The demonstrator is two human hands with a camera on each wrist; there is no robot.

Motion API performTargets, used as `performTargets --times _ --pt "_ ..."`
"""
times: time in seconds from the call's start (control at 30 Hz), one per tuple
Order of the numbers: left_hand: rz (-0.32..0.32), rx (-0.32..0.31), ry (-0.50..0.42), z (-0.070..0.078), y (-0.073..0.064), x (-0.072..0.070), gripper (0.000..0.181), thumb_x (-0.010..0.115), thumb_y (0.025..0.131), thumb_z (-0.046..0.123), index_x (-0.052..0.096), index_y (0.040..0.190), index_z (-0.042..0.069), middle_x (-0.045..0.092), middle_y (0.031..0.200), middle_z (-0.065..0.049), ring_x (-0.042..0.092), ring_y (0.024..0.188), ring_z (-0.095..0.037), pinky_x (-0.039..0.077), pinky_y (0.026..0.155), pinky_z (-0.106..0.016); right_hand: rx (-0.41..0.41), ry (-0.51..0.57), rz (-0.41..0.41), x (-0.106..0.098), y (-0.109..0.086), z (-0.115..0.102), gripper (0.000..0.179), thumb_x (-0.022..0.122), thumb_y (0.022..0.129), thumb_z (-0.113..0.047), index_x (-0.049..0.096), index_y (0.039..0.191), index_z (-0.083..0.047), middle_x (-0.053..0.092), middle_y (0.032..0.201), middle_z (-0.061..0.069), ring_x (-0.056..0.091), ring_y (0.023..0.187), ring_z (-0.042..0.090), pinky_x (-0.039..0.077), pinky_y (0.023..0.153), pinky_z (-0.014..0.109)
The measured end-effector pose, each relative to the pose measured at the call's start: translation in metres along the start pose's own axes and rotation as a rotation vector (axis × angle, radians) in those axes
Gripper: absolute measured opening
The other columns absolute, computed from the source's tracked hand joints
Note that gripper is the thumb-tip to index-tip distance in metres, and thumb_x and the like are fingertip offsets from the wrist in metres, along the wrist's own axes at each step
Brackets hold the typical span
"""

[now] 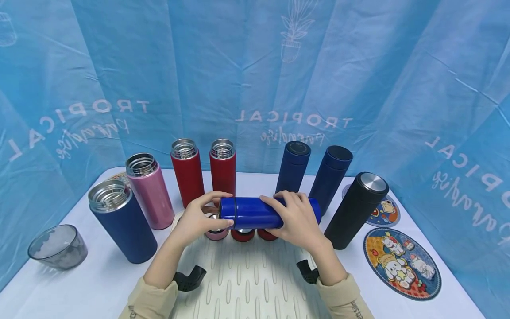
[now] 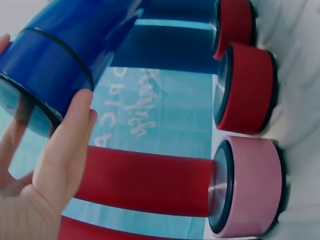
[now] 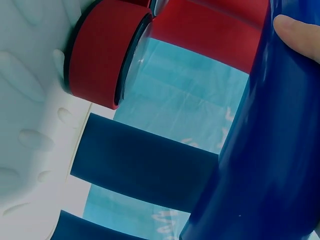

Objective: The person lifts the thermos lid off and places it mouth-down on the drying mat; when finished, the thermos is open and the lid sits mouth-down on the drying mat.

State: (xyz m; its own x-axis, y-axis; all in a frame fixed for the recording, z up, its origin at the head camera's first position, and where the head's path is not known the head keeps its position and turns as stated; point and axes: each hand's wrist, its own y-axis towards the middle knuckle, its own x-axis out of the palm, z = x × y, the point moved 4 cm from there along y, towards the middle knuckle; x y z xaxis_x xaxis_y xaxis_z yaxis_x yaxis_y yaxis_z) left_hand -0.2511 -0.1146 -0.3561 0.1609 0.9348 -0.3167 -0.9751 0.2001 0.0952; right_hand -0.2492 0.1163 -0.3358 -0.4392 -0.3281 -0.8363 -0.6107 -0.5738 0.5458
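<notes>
Two red flasks (image 1: 189, 179), a pink flask (image 1: 154, 199) and an open navy flask (image 1: 127, 230) stand upright with bare steel mouths at the left of the desk (image 1: 103, 283); their contents cannot be made out. A smoky glass bowl (image 1: 65, 257) sits farther left. On the right are two capped navy flasks (image 1: 292, 173) and a capped black flask (image 1: 354, 215).

A bright blue flask (image 1: 253, 212) lies sideways in the air between both hands, above the ribbed mat (image 1: 247, 283). The left hand (image 1: 197, 221) grips the end with the dark ring, thumb below and fingers above; the right hand (image 1: 296, 221) curls over the body.

The left wrist view shows fully what the head view half hides under the flask: a pink lid (image 2: 256, 187) and two red lids (image 2: 250, 90) in a row, steel discs on top. The right wrist view catches just one digit on the glossy blue side.
</notes>
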Motion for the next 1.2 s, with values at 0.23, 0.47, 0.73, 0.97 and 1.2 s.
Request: performTargets --times 0.23,0.47,0.73,0.97,1.2 --pt "0.029 -0.077 -0.028 0.0015 -0.0011 0.0015 0.054 0.076 0.075 0.025 0.055 0.123 0.018 0.052 0.12 -0.016 0.057 0.097 -0.033 0.055 0.072 -0.039 -0.012 -0.029 0.018 0.0003 0.0005 -0.0016 0.077 0.085 0.058 -0.038 0.054 0.127 -0.026 0.058 0.11 0.011 0.057 0.1 0.031 0.041 0.086 0.049" --pt "0.046 -0.123 -0.077 0.0012 -0.0015 0.0032 0.048 0.071 0.08 0.026 0.053 0.123 0.012 0.049 0.119 -0.019 0.049 0.108 -0.038 0.056 0.07 -0.039 -0.031 -0.066 0.043 0.0007 0.0016 -0.0036 0.078 0.087 0.057 -0.038 0.054 0.126 -0.026 0.058 0.11 0.012 0.056 0.1 0.032 0.041 0.086 0.05" --pt "0.051 -0.198 -0.044 -0.0005 -0.0011 0.0049 0.047 0.064 0.085 0.033 0.05 0.124 0.01 0.048 0.119 -0.023 0.055 0.1 -0.04 0.056 0.067 -0.04 -0.044 -0.087 0.022 0.0031 0.0009 -0.0043 0.077 0.085 0.058 -0.042 0.053 0.127 -0.028 0.058 0.112 0.01 0.056 0.101 0.03 0.041 0.087 0.049" --pt "0.0 -0.239 -0.092 -0.0019 -0.0005 0.0076 0.047 0.057 0.09 0.035 0.045 0.128 0.01 0.044 0.127 -0.029 0.062 0.087 -0.039 0.056 0.061 -0.042 -0.057 -0.087 0.015 0.0018 0.001 -0.0055 0.077 0.084 0.059 -0.042 0.052 0.128 -0.029 0.058 0.113 0.01 0.056 0.103 0.029 0.04 0.088 0.05" --pt "-0.155 -0.034 -0.021 0.0024 -0.0021 0.0018 0.062 0.064 0.086 0.03 0.033 0.139 0.02 0.033 0.137 -0.019 0.043 0.119 -0.041 0.049 0.084 -0.05 -0.016 -0.059 0.008 -0.0048 0.0005 -0.0031 0.076 0.085 0.058 -0.041 0.055 0.126 -0.029 0.059 0.111 0.01 0.057 0.101 0.03 0.041 0.087 0.05"
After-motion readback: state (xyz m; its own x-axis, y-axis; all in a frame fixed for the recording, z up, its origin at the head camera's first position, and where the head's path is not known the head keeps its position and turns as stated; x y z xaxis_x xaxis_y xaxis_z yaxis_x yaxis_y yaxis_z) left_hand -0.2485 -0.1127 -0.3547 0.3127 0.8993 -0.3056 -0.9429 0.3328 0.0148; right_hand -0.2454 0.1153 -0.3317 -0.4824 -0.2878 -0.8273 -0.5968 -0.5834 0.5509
